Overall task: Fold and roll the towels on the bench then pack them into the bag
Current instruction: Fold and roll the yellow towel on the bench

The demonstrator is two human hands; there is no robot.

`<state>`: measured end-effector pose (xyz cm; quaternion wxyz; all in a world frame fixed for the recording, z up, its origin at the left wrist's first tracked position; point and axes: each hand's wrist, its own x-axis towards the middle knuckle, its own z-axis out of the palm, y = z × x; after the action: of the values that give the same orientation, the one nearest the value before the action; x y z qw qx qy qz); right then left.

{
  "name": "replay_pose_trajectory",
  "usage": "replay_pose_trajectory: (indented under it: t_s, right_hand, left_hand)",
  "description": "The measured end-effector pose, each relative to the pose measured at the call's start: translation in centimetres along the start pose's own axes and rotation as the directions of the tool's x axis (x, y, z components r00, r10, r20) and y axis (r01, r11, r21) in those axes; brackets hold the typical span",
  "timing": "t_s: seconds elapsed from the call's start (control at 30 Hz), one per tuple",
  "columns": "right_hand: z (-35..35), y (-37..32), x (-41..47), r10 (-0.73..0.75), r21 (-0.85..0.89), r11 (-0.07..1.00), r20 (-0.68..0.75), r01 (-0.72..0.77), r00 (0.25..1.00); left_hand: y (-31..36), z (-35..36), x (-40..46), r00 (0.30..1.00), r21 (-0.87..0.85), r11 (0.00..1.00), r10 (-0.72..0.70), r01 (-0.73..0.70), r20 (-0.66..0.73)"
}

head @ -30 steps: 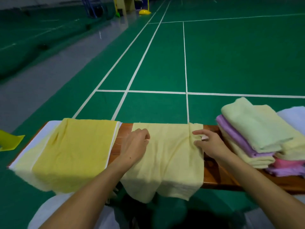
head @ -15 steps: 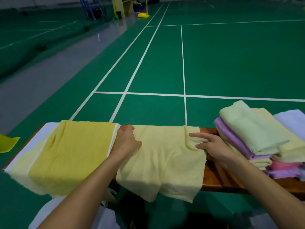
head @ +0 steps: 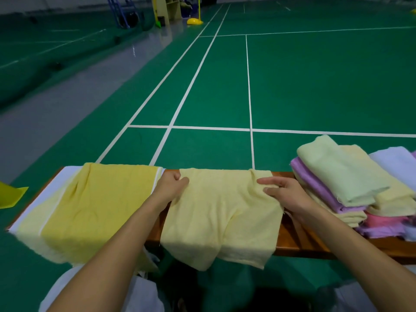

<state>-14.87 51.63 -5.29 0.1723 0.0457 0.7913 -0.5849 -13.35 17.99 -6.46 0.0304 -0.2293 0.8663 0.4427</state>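
Pale yellow towel (head: 221, 212) draped over bench (head: 297, 239); hands grip both edges.

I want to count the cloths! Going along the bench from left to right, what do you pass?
Deep yellow towel with white edge → left hand → pale yellow towel draped over the wooden bench → right hand → pile of folded green, purple, yellow and pink towels.
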Motion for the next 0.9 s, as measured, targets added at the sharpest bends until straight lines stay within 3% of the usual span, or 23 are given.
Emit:
replay_pose_trajectory:
  t_s: [0.13,0.2,0.3,0.43,0.63,0.77,0.9]
  right_hand:
    - [-0.4,-1.6,-1.4,-0.119,0.052,0.991,-0.039,0.121,0.992]
    - [-0.5,-2.0,-2.3,-0.176,0.048,0.983,-0.03,0.177,0.984]
    - [-1.1,-2.8,-3.7,-0.271,-0.008,0.963,-0.014,0.271,0.962]
    - [-2.8,-4.7,-5.6,-0.374,0.027,0.927,-0.017,0.374,0.927]
    - [-6.2,-8.1,-7.7,-0.449,0.123,0.888,0.031,0.442,0.893]
    - [-7.6,-10.8,-8.2,-0.541,0.017,0.841,0.014,0.541,0.841]
    - [-8.1,-13.2,-7.9,-0.585,-0.007,0.811,-0.057,0.585,0.809]
  left_hand:
    - [1.8,-1.6,-1.9,1.0,-0.323,0.946,0.012,-0.009,0.008]
    - [2.0,-3.1,-3.1,0.99,-0.38,0.921,0.118,-0.081,0.075]
    - [2.1,-5.4,-4.7,0.955,-0.321,0.924,0.261,-0.206,0.139]
    - [3.4,-8.0,-6.8,0.954,-0.473,0.855,0.286,-0.212,0.09]
    - [5.6,-12.8,-8.2,0.939,-0.48,0.826,0.344,-0.297,0.009]
    - [8.1,-15.3,-8.8,0.916,-0.417,0.827,0.4,-0.376,-0.032]
    - [11.1,-17.0,-9.3,0.895,-0.509,0.765,0.445,-0.395,-0.026]
